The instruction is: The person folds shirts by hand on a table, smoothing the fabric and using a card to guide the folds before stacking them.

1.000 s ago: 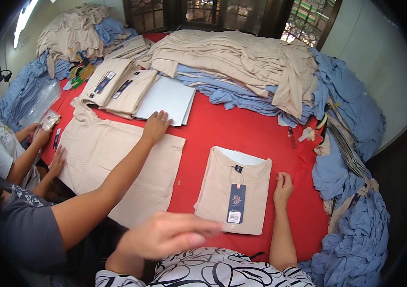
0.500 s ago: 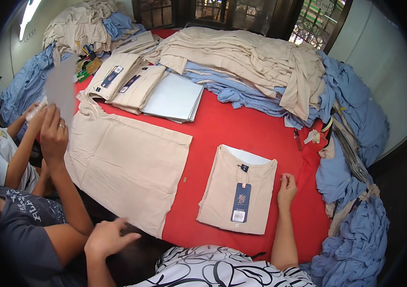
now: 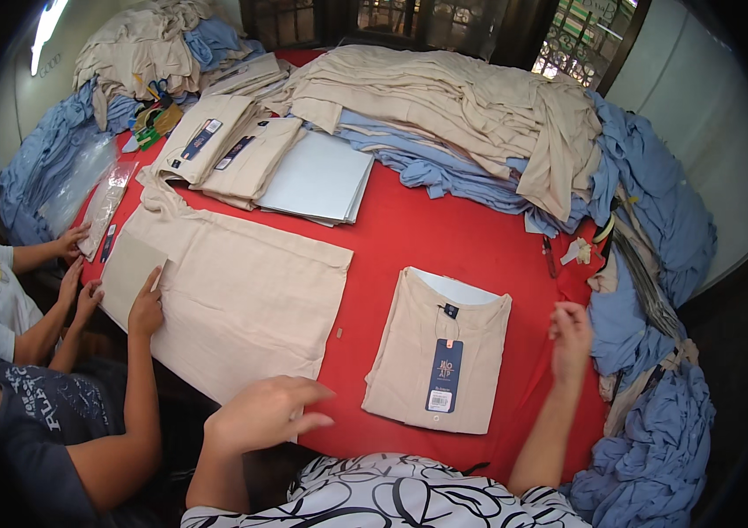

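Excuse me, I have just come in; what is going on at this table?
The person's left hand and right hand are raised on either side of a folded beige garment with a dark hang tag, touching neither. It lies on the red table. To the left, a co-worker's hand touches a grey-beige sheet on a spread beige garment. Farther left, another co-worker handles a clear packet.

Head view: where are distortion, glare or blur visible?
In the head view, the lower edge of the right wall bows; the lamp at upper left glares white; the left hand looks slightly soft, the folded beige shirt clearer.
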### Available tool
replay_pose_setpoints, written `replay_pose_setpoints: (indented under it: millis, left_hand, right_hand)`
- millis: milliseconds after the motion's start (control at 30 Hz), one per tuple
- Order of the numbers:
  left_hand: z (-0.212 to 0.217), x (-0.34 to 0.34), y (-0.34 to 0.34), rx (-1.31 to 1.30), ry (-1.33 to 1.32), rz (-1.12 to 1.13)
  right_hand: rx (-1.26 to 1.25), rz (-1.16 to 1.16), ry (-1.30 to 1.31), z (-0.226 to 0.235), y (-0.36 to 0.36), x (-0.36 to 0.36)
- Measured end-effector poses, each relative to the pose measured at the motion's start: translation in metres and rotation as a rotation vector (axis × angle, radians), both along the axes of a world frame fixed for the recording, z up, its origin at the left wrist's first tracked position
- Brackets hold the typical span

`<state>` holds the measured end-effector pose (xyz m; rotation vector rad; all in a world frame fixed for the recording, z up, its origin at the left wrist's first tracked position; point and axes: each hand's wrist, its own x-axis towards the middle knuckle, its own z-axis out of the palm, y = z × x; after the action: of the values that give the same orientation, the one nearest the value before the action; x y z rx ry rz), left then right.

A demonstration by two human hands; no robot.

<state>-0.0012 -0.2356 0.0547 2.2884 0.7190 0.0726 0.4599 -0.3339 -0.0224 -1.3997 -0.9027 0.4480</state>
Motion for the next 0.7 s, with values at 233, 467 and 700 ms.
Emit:
replay_pose_setpoints:
  millis: [233,467,700]
  left_hand:
    - [0.152,0.033,0.021,-0.023,-0.843,-1.175]
    - [0.049,0.040,0.118,0.142,0.203,-0.321]
    - [0.000,0.002,0.138,0.170,0.549,-0.038]
  right_hand:
    - [-0.063,0.846,-0.891,0.200,-0.102,-0.073]
    - [-0.264,0.795,-0.742,0.177,-0.134,-0.081]
    - [-0.297,0.789,-0.698,0.180,-0.133,-0.077]
